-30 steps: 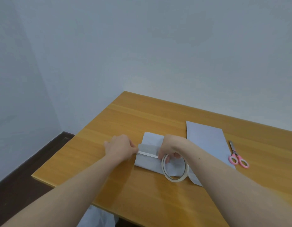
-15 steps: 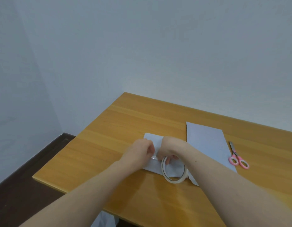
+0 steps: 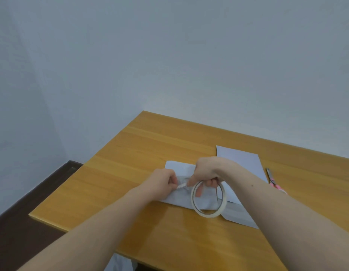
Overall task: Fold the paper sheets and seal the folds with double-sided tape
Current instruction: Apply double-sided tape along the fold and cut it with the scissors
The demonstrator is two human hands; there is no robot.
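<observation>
Since a second ago the left hand (image 3: 163, 181) has slid in from the folded sheet's left end until it sits almost against the right hand (image 3: 206, 172), and the strip of tape (image 3: 181, 185) drawn between them has shrunk to a short white tab. Left thumb and forefinger pinch that tab; the other left fingers are curled under. The right hand grips the tape roll (image 3: 208, 198) from above, fingers hooked through its hole, with the roll tilted up on edge over the paper.

Both hands work over the folded sheet (image 3: 177, 168), a pale blue-grey rectangle with a soft crease, lying flat near the middle of the wooden table (image 3: 150, 141). A second, flat sheet (image 3: 242, 161) of the same paper lies just beyond and to the right, its near corner tucked under the right forearm. Pink-handled scissors (image 3: 272, 179) rest just right of that sheet, partly hidden by the arm.

Bare glossy tabletop stretches left of the sheets to the table's left edge and back to the wall, and a strip lies free along the near edge. Dark floor shows beyond the left edge.
</observation>
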